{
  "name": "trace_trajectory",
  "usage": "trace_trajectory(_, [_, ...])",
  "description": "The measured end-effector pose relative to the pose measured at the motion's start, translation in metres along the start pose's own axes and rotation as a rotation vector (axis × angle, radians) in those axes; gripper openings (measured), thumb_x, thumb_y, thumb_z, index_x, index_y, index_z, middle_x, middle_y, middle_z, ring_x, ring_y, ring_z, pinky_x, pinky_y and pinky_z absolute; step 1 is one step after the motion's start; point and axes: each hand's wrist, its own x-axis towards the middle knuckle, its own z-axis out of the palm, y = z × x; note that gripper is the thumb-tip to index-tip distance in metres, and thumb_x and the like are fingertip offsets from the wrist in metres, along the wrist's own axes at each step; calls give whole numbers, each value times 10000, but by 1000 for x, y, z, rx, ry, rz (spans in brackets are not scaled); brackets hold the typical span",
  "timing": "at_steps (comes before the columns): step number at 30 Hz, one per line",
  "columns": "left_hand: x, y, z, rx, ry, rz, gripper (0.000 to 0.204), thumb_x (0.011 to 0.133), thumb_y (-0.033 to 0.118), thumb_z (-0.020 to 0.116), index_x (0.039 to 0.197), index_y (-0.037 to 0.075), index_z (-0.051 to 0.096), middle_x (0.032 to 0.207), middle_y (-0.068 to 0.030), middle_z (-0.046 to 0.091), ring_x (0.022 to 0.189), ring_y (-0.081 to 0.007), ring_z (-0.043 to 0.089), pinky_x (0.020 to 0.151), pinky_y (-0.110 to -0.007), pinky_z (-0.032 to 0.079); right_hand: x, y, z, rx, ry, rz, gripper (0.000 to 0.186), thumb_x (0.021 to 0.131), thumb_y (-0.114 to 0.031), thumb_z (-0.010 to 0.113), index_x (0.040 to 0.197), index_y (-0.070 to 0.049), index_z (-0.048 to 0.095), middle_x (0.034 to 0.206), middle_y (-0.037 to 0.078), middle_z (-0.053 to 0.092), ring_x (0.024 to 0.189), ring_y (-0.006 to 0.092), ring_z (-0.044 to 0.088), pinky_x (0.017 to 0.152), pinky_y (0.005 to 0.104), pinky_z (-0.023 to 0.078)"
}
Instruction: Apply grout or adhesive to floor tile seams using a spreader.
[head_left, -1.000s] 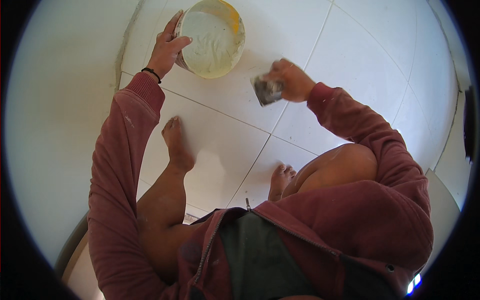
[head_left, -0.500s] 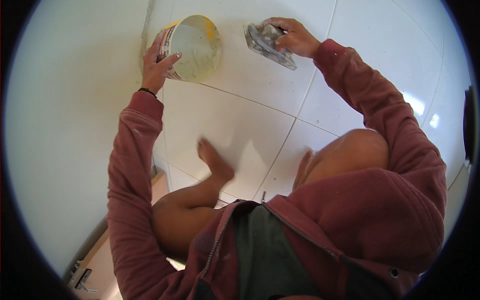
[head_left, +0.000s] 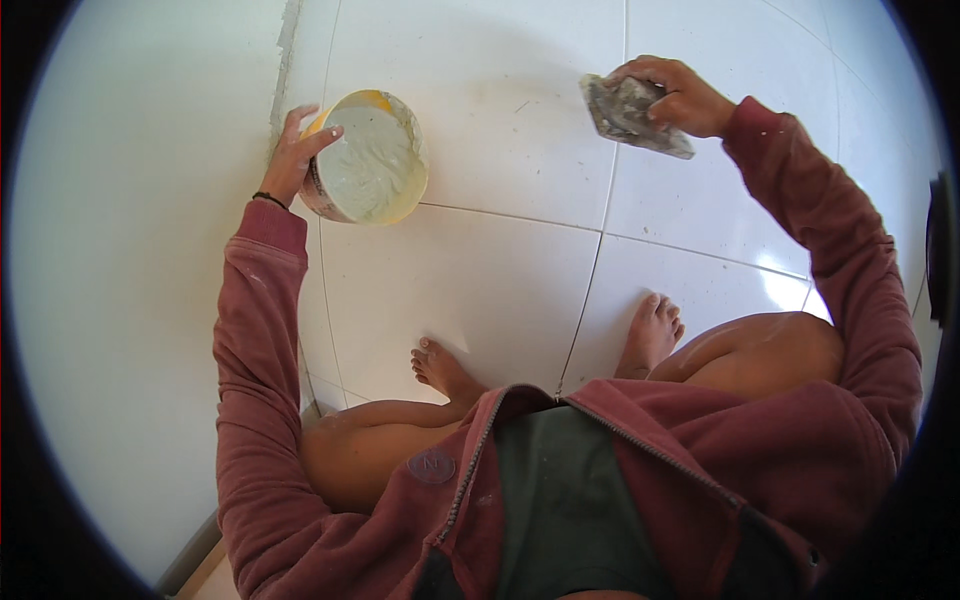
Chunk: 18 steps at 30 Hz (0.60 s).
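Two bare hands worked over a white tiled floor (head_left: pixel 500 290), each closed on something. A round yellow tub (head_left: pixel 368 158) of pale grey-white paste sat at about eleven o'clock in the view, tipped so that its open mouth faced the camera, its lower edge on or just above a grout line (head_left: pixel 520 218). The left hand (head_left: pixel 298 150) gripped the tub by its left rim, thumb hooked over the lip and fingers wrapped around the outer wall; a dark band (head_left: pixel 268 198) circled that wrist.

At about one o'clock, well apart from the tub, the right hand (head_left: pixel 680 98) was clamped on a flat, paste-smeared grey tool (head_left: pixel 632 115), fingers curled over its top edge. Whether the tool touched the tile beneath it could not be told.

Both arms wore a faded red zip-up jacket (head_left: pixel 800 440), open over a dark green shirt (head_left: pixel 570 500). The person crouched, with bare knees at five and seven o'clock and two bare feet planted on the tiles: the left foot (head_left: pixel 440 368) near six o'clock, the right foot (head_left: pixel 652 332) toward four o'clock, a grout line running between them.

A plain white wall (head_left: pixel 140 280) filled the nine o'clock side, meeting the floor along a rough, paste-marked seam just left of the tub.
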Motion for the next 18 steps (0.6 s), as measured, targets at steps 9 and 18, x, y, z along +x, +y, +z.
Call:
trace_trajectory(9, [-33,-51,-28,-279,-337,395,563,685,130,578,1233,58,467,1120,-144,485,1069,-220,437,944,-322,338,-19,-135,49,-85,-304,238,527,525,-124,484,1047,-49,499,917,72,514,860,174,495,769,283,427])
trace_trajectory(18, [-67,-135,-18,-400,85,641,564,652,251,664,1183,120,526,1058,-148,462,1035,-272,418,923,-334,348,117,-131,273,-162,-182,99,390,730,-193,487,1050,30,478,852,202,577,786,300,558,731,357,442])
